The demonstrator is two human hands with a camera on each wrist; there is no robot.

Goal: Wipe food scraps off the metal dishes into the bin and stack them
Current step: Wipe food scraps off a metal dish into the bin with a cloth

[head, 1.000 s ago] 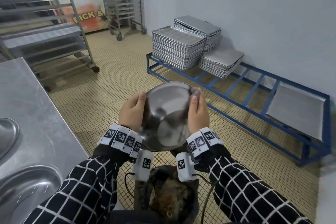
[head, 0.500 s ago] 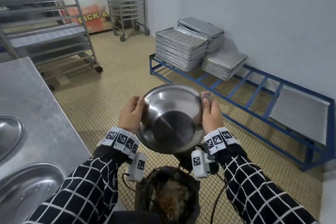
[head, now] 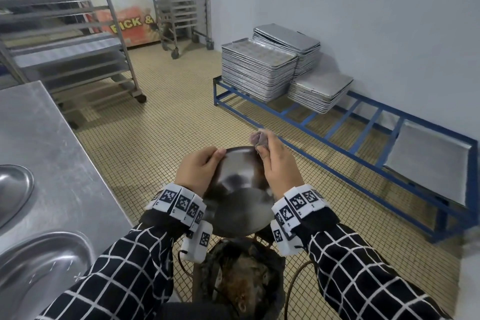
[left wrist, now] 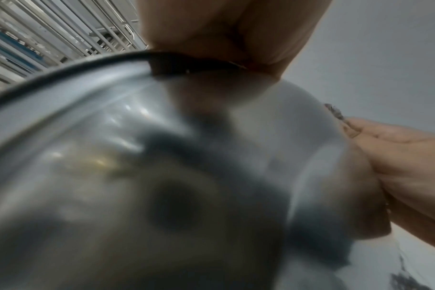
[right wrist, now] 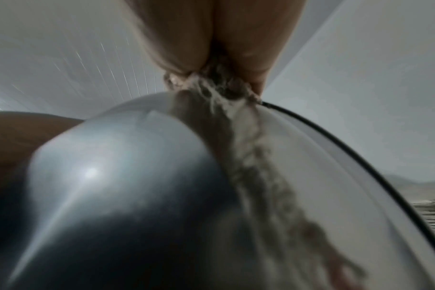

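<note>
A round metal dish (head: 240, 189) is held over the black-lined bin (head: 241, 283), which contains brown food scraps. My left hand (head: 197, 171) grips the dish's left rim, thumb on the inside. My right hand (head: 280, 166) pinches a crumpled greyish cloth (head: 257, 138) against the far right rim. In the left wrist view the dish's underside (left wrist: 162, 186) fills the frame below my left hand's fingers (left wrist: 224, 29). The right wrist view shows the cloth (right wrist: 224, 88) bunched between my right hand's fingers (right wrist: 181, 39) at the rim of the dish (right wrist: 137, 176).
Two more metal dishes (head: 13, 189) (head: 39, 270) lie on the steel counter (head: 52, 143) at my left. A low blue rack (head: 337, 122) with stacked baking trays (head: 257, 70) runs along the right wall. Wheeled tray racks (head: 78, 34) stand behind on the tiled floor.
The dish has tipped from facing me to lying flatter. My right hand with the cloth has slid up to the far right rim. The left hand keeps its grip.
</note>
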